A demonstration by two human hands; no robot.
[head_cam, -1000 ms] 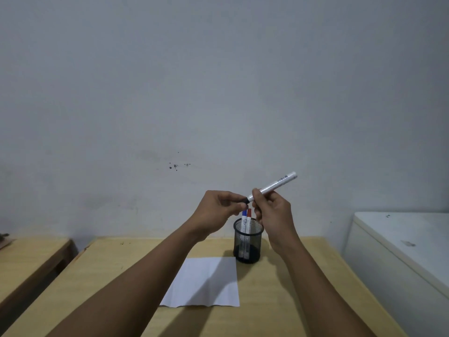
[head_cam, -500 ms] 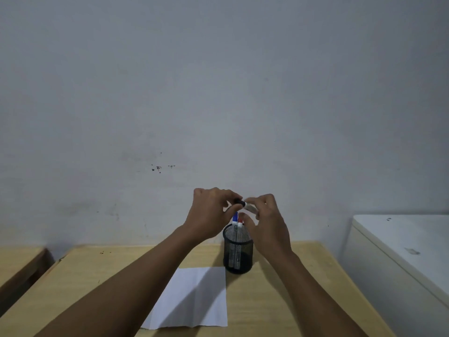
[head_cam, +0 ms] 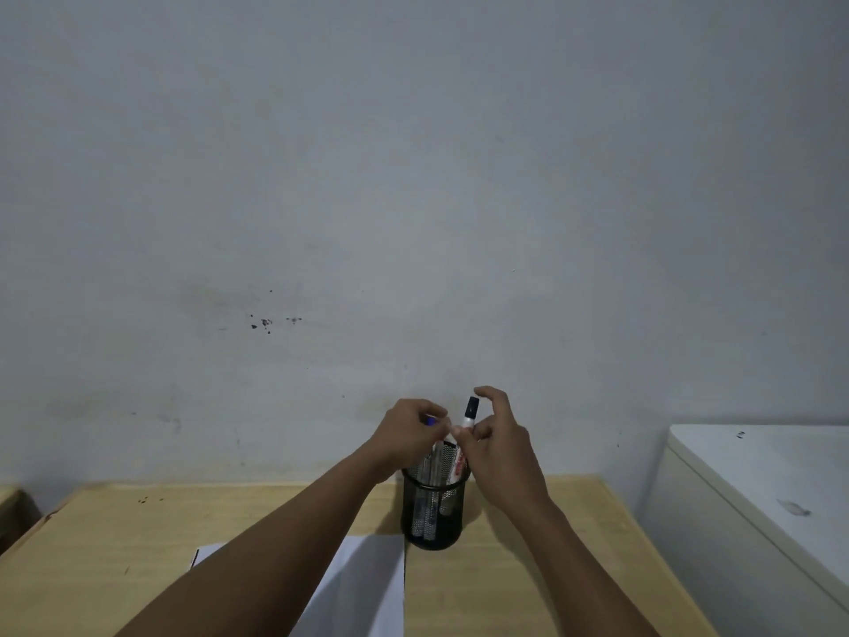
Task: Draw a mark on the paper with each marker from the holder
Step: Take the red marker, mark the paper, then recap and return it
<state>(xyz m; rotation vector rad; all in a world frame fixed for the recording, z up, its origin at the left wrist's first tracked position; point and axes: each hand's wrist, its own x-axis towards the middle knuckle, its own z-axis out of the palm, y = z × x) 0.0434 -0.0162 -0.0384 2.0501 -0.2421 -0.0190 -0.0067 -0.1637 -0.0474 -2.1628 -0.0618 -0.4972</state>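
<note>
A black mesh holder stands on the wooden table with several markers in it. My right hand pinches the white barrel of a black-capped marker, which stands upright with its lower end inside the holder; the index finger is lifted off it. My left hand is closed on the top of a blue-capped marker that sticks out of the holder. White paper lies in front of the holder, partly hidden by my left forearm.
A white cabinet stands close to the table's right side. The corner of another wooden table shows at far left. A grey wall rises right behind the holder.
The black marker, held slanted above the holder a second ago, now stands upright in it. My left hand has left the black cap and closed on the blue marker's top.
</note>
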